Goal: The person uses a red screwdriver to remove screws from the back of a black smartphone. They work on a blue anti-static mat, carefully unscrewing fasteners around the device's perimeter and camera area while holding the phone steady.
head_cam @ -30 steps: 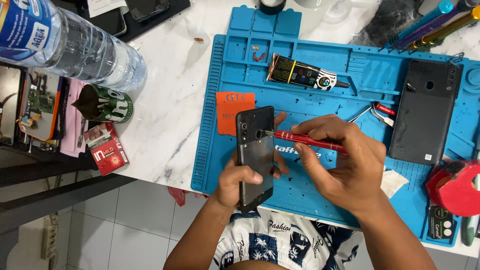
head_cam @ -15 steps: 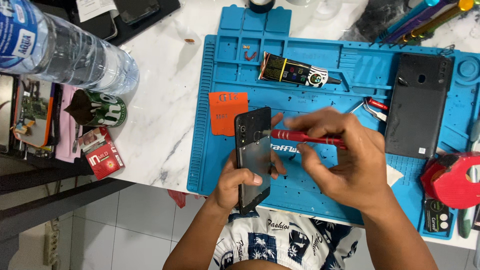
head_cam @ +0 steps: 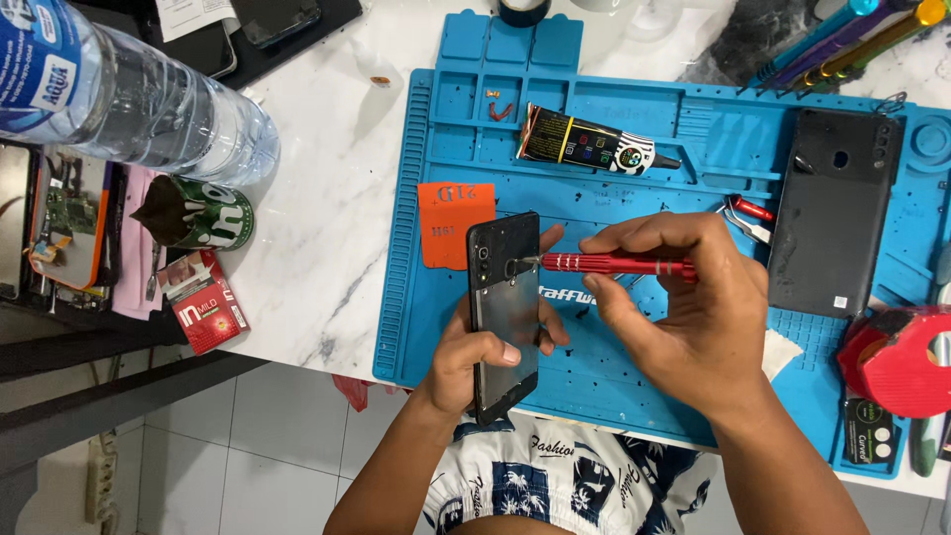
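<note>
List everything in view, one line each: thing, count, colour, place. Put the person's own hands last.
phone: 1, black, held upright over the mat's middle
screwdriver: 1, red, tip on the phone's upper part
work mat: 1, blue, on the white table
back cover: 1, black, mat's right side
glue tube: 1, black with coloured print, mat's top trays
card: 1, orange, left of the phone
tweezers: 1, red-handled, left of the back cover
water bottle: 1, clear, top left
can: 1, green, below the bottle
small box: 1, red, table's left edge
tape roll: 1, red, right edge
left hand: grip around the phone
right hand: grip on the screwdriver
</note>
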